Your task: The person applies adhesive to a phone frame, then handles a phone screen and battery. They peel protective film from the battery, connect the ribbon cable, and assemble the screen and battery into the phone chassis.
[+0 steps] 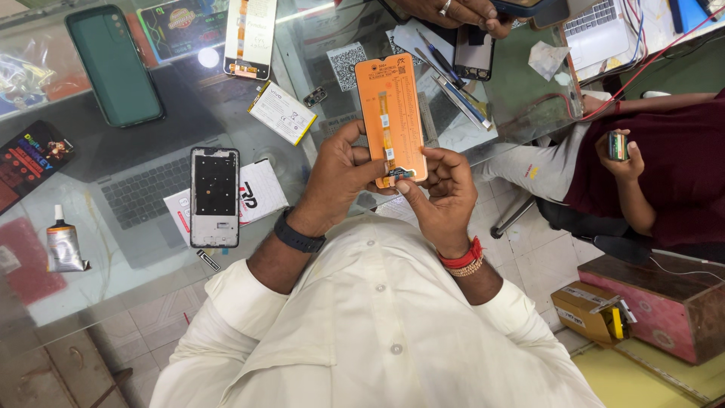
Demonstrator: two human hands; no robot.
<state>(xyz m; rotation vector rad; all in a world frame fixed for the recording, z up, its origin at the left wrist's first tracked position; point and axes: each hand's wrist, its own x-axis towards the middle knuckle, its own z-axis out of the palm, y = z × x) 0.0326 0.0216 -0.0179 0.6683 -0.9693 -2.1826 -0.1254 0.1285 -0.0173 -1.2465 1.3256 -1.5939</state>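
I see both of my hands raised over the glass counter (91,272), sharing one orange phone display panel (393,117) held upright between them. My left hand (340,177) is closed on the panel's left edge, fingers curled behind it and the thumb lying against its side. My right hand (445,189) is closed on the lower right corner, its thumb and forefinger pinching at the small connector end of the flex cable (387,132) that runs down the panel's middle. A dark band sits on my left wrist; red and beaded bands sit on my right. Just left of my left hand a bare phone frame (215,196) lies flat on the counter, resting on a white printed card (257,193). Above my left hand lies a white battery (282,113), and farther left a green phone case (113,64). Far left, near the counter's edge, lies a small glue tube (64,242). Beyond the panel, another person's hand (453,11) rests on the counter, close to a small dark phone (474,53). To the right of my right hand, a seated person in a dark red shirt holds a small device (618,145).
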